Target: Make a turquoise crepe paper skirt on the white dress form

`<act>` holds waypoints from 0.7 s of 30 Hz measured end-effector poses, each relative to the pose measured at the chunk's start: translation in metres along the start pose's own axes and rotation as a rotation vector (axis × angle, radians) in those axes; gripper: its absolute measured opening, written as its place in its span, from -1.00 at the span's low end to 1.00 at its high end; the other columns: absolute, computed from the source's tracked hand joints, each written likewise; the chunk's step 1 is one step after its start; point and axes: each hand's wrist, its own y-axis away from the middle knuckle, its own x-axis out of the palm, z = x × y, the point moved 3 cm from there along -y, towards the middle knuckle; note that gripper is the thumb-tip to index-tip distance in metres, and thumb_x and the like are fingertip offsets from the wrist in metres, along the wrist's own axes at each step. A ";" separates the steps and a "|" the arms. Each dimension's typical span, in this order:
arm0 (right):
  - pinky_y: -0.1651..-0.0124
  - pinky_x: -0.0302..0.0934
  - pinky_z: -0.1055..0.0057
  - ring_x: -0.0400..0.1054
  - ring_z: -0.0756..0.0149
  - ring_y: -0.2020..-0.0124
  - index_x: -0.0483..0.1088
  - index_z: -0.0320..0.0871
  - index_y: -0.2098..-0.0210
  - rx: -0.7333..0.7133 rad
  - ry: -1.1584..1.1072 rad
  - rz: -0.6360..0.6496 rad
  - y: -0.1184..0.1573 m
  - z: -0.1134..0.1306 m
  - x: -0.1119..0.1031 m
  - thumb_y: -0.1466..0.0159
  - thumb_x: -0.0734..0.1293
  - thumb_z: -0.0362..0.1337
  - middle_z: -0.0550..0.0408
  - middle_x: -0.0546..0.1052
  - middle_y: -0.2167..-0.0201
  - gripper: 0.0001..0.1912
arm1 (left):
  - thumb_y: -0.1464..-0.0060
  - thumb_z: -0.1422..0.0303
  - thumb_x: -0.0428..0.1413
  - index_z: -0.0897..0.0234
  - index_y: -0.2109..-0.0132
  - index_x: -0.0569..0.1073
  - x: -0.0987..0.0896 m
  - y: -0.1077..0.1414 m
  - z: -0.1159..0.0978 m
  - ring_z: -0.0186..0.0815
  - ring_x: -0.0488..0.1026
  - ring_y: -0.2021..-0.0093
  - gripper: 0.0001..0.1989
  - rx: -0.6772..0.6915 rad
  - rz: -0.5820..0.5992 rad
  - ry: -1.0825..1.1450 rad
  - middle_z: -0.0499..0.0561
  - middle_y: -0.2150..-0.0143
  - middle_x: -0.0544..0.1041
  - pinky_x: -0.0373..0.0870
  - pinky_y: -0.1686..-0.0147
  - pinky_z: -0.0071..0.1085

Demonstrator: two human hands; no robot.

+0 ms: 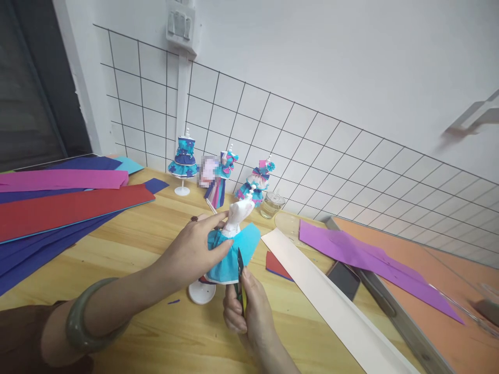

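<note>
A small white dress form point(237, 215) leans to the right on its round white base point(201, 295), wearing a bright blue skirt point(224, 269) with a white hem. My left hand point(198, 241) is closed around its waist, thumb pressed on the skirt's top. A flat blue piece point(250, 240) sticks out from the skirt's right side. In my right hand point(251, 306) I grip a pair of scissors point(239, 259), dark blades pointing up and lying against the skirt by that piece. My fingers cover most of the handles, and how far the blades are apart is unclear.
Three dressed forms, one of them blue point(183, 158), stand along the wall grid near a glass jar point(272, 204). Red strips point(78, 210) and other coloured sheets pile up at left. A long cream strip point(323, 296), a phone point(343, 280) and purple sheets point(351, 254) lie at right.
</note>
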 end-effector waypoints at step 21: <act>0.79 -0.24 0.65 -0.18 0.68 0.85 0.14 -0.14 0.56 -0.045 0.022 -0.007 0.001 0.003 -0.001 -0.15 0.28 0.10 0.38 0.16 0.78 -0.54 | -0.01 0.29 0.07 0.12 0.00 0.41 0.002 0.002 -0.001 -0.19 0.44 0.07 -0.64 0.014 0.020 -0.004 -0.01 0.12 0.53 0.37 0.13 -0.37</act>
